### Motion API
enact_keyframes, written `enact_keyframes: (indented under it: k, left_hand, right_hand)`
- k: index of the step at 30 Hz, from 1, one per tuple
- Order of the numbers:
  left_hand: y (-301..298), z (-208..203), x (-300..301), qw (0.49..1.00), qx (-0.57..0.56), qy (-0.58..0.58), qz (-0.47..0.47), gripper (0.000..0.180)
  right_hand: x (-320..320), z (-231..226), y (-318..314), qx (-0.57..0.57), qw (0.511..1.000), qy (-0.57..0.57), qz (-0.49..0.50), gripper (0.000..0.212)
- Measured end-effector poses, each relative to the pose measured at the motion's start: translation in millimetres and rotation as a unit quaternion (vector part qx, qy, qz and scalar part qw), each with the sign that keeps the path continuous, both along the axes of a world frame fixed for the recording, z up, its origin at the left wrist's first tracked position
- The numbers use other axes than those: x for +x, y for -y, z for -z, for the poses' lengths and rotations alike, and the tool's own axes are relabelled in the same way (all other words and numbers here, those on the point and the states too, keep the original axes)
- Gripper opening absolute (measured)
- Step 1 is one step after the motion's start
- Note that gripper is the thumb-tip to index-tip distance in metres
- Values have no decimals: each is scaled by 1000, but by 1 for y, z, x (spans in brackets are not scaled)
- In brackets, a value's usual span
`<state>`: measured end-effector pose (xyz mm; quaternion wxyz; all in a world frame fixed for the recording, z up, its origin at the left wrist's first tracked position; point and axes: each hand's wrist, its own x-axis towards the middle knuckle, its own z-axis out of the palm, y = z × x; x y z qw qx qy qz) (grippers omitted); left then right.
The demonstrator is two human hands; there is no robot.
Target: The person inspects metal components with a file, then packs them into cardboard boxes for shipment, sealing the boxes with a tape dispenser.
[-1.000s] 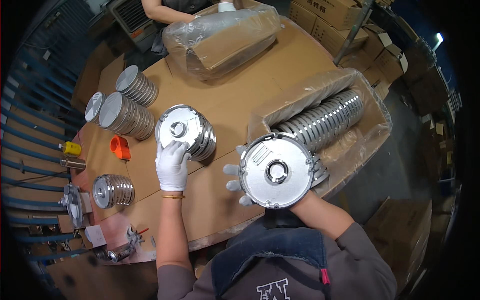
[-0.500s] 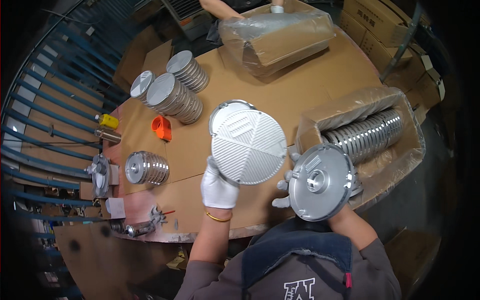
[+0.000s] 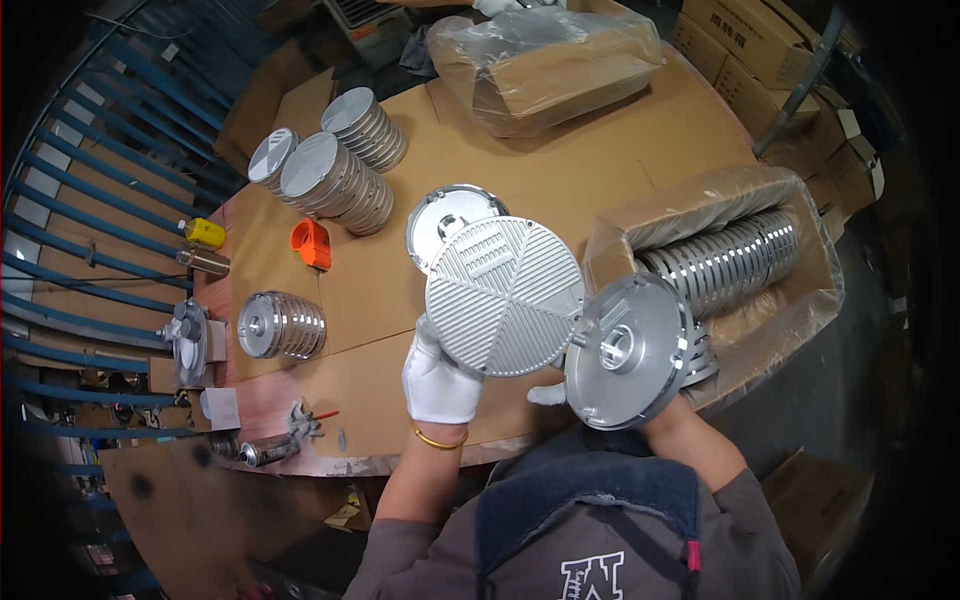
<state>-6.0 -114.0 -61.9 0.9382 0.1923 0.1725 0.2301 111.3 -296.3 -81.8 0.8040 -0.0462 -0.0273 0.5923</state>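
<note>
My left hand (image 3: 438, 378), in a white glove, holds a round silver metal disc (image 3: 505, 296) by its lower left edge, ribbed face toward me and raised over the table. My right hand (image 3: 552, 391) is mostly hidden behind a second metal disc (image 3: 628, 350) that it holds upright, hub side showing; only gloved fingers show at its left edge. The two discs nearly touch. A short stack of similar discs (image 3: 445, 222) lies on the table behind the left one. A plastic-lined cardboard box (image 3: 772, 190) at the right holds a row of several discs (image 3: 720, 262).
Cardboard covers the table (image 3: 560, 165). Stacks of discs (image 3: 340, 185) lie at the far left, a shorter stack (image 3: 282, 325) nearer. An orange part (image 3: 313, 243), a yellow can (image 3: 204, 232), a spray can (image 3: 262, 451) sit nearby. Another person's gloved hand (image 3: 500, 6) is at a bagged box (image 3: 550, 70).
My left hand lifted a disc off the table stack and turned its ribbed face toward me, bringing it close to the disc in my right hand. The view shifted.
</note>
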Motion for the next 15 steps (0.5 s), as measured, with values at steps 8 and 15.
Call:
enact_keyframes:
  k: [8, 15]
  left_hand:
    - [40, -33, 12, 705, 688, 112, 132, 24]
    - [-47, 31, 64, 350, 892, -269, -94, 30]
  right_hand:
    - [-9, -1, 1, -90, 991, 94, 13, 46]
    - [-11, -21, 20, -85, 995, -36, 23, 57]
